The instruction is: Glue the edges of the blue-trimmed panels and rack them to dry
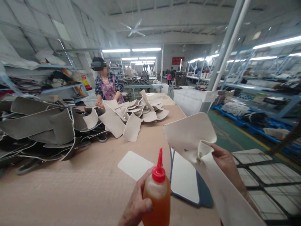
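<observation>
My left hand is wrapped around a squeeze bottle of amber liquid. The bottle stands upright with its red pointed nozzle up. In my right hand is a beige leather-like bag panel with a long strap part hanging toward me. The panel is folded where strap and panel meet, and small dark marks show there. Below it on the table lies a white board on a dark blue piece. A white rounded sheet lies just beyond the bottle.
Beige panels are heaped on the brown-covered table, with dark grey pieces piled at left. A co-worker stands across the table. A rack with pale panels is at right. A white bin stands behind the table.
</observation>
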Tool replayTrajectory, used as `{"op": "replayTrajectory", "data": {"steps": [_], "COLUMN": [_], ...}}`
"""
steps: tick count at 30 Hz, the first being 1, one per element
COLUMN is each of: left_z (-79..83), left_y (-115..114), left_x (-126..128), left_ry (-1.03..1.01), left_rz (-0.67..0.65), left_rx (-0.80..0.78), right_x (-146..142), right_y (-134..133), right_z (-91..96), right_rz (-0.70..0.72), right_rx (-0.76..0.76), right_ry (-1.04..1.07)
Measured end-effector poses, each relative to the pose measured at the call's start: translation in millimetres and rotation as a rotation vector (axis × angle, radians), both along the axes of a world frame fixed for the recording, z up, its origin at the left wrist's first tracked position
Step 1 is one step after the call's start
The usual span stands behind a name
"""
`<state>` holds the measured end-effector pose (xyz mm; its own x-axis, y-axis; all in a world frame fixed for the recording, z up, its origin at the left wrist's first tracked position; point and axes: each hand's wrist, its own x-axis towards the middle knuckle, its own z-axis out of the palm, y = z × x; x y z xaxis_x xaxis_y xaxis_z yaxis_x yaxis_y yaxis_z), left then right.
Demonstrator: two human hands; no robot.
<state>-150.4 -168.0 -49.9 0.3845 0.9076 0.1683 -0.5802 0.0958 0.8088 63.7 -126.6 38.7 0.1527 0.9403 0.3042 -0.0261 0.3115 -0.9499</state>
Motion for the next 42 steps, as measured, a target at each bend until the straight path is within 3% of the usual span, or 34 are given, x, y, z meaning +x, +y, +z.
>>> {"op": "replayTrajectory", "data": {"steps": [3,6,13,18,26,33,35,38,42], "left_z": [-3.5,-7.1,-10.0,-9.2,-22.2,-20.0,-16.8,-11.3,-3.0], "left_y": [11,22,42,53,68,64,61,60,65], "left_x": [-15,-27,-61,-73,-76,-63,-60,-56,-55], "left_ry": [-0.171,-0.210,0.103,0.268,0.494,0.646,0.577,0.367,0.156], "left_rz": [-0.165,-0.249,-0.071,0.015,0.058,0.232,0.192,0.004,-0.204], "left_rx": [-0.018,-0.011,0.044,0.065,0.125,0.264,0.171,0.033,0.041], "right_x": [-24,-51,-78,-88,-92,-92,-92,-92,-97], "right_y": [13,21,26,28,32,33,32,32,37], "right_z": [2.5,-1.8,-0.2,-1.5,-4.1,-14.9,-19.2,-27.4,-35.1], "right_rz": [0.176,0.228,0.164,0.182,0.184,0.020,-0.006,0.073,0.174], "right_rx": [-0.048,0.011,0.160,0.149,0.093,0.111,0.108,-0.017,-0.170], "right_ry": [0.029,-0.028,-0.181,-0.272,-0.404,-0.359,-0.287,-0.041,0.304]}}
